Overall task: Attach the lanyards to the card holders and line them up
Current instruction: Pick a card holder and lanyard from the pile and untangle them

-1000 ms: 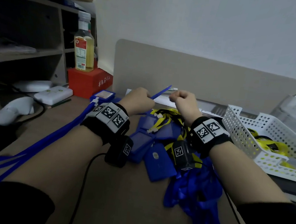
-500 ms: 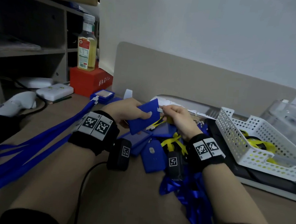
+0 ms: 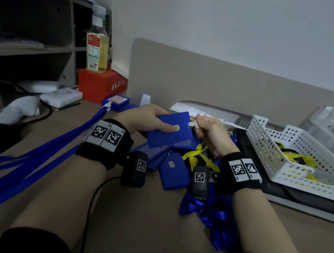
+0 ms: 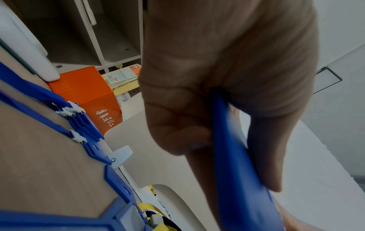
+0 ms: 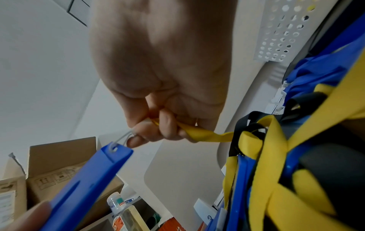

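Fingers of my left hand are curled round a blue holder, thumb flat across its face and the other fingers behind it, so the card stands tilted up off the desk. From the left wrist view I see the holder edge-on, wedged between thumb and fingers. My right hand sits just beside the holder's right edge, tightly closed: thumb and forefinger pinch a pale clip, and the remaining fingers trap a yellow lanyard that trails down from the fist. In the right wrist view a thin clear loop runs from my fingertips through the slot at the holder's corner; I cannot tell whether it is fastened.

Directly under both hands lies a heap of loose blue holders tangled with yellow straps. Nearer me from my right wrist, blue lanyards are bunched. Off to the left of my left hand, finished holders are stacked, their blue lanyards stretched back along the desk. Right of my right hand stands a white basket.
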